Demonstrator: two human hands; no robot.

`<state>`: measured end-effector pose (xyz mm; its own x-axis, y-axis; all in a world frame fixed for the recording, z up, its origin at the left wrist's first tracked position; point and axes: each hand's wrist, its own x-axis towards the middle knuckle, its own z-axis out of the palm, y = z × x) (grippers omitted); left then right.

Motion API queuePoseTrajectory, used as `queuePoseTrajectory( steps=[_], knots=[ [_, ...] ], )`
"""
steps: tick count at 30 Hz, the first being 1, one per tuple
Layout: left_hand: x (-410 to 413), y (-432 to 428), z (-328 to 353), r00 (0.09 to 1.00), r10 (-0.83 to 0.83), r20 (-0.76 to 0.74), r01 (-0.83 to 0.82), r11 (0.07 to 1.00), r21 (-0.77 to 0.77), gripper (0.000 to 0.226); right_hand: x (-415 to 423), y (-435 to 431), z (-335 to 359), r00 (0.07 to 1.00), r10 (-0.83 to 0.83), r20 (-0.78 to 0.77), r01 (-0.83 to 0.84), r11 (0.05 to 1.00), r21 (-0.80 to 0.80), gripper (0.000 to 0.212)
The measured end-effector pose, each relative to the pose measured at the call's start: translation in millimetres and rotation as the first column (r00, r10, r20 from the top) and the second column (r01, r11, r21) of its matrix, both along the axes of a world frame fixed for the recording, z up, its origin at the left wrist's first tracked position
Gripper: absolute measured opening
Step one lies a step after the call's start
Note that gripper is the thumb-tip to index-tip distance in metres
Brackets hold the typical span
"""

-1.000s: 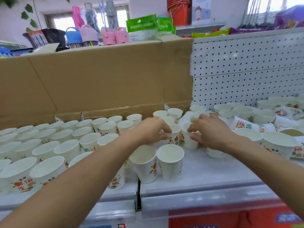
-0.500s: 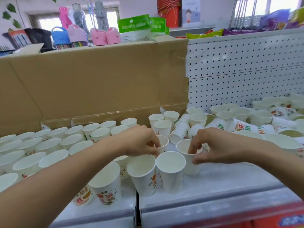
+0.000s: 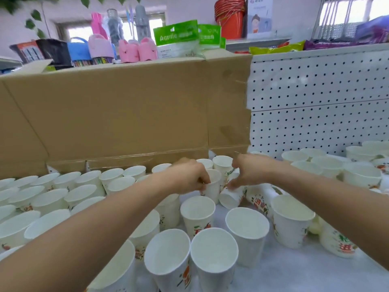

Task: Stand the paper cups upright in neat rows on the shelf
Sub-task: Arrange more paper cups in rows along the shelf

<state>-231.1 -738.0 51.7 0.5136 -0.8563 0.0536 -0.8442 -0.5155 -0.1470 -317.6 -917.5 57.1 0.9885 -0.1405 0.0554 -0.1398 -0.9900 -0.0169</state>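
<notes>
Since half a second before, both hands had reached farther back on the shelf (image 3: 294, 270), toward the cardboard (image 3: 126, 112) along its back edge, and the cup the right hand had been pinching by the rim was no longer in its fingers.

Two hands were at work. The left hand (image 3: 189, 175) pinched the rim of one upright cup (image 3: 213, 186), thumb and fingertips closed on it, mouth up. The right hand (image 3: 250, 171) had its curled fingers down on one tipped cup (image 3: 231, 197) just beside it; whether they gripped it could not be told. That cup lay on its side, long axis running front to back, base toward the front edge.

Between the forearms, four paper cups (image 3: 197, 213) stood free and upright near the front edge. At least two more lay flat toward the right edge, below the pegboard (image 3: 315, 91). Rows of upright cups filled the left half, too many to count.
</notes>
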Motion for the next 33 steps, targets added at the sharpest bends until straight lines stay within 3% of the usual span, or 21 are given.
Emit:
queuePoseTrajectory(
  steps=[3, 7, 14, 19, 22, 24, 28, 33],
  knots=[
    [7, 5, 3, 1.0, 0.025, 0.013, -0.026, 0.999, 0.025, 0.009, 7, 2, -4, 1.0, 0.012, -0.013, -0.012, 1.0, 0.008, 0.047],
    [12, 19, 7, 0.996, 0.081, 0.025, -0.083, 0.994, 0.076, 0.013, 11, -2, -3, 0.998, 0.064, 0.01, -0.065, 0.98, 0.187, 0.059],
    [16, 24, 3, 0.99, 0.143, -0.007, -0.142, 0.988, 0.058, 0.019, 4, 9, 0, 0.932, 0.335, 0.136, -0.357, 0.911, 0.204, 0.027],
    [22, 20, 8, 0.984, 0.166, -0.068, -0.172, 0.98, -0.102, 0.027, -3, 10, -1, 0.914, 0.398, 0.071, -0.404, 0.891, 0.209, 0.016],
    [28, 7, 12, 0.986, 0.167, -0.019, -0.167, 0.961, -0.22, 0.022, 2, 0, 14, 0.908, 0.359, 0.216, -0.413, 0.855, 0.314, 0.009],
    [30, -8, 15, 0.983, 0.181, -0.015, -0.18, 0.96, -0.215, 0.02, 15, -12, 24, 0.912, 0.28, 0.3, -0.37, 0.878, 0.304, 0.01],
    [36, -34, 9, 0.978, 0.206, 0.04, -0.199, 0.971, -0.131, 0.02, 47, -32, 18, 0.973, 0.191, 0.132, -0.208, 0.97, 0.13, 0.02],
    [55, -36, 0, 0.978, 0.184, 0.097, -0.176, 0.98, -0.087, 0.018, 60, -28, 7, 0.972, 0.235, 0.001, -0.234, 0.968, 0.09, 0.025]
  ],
)
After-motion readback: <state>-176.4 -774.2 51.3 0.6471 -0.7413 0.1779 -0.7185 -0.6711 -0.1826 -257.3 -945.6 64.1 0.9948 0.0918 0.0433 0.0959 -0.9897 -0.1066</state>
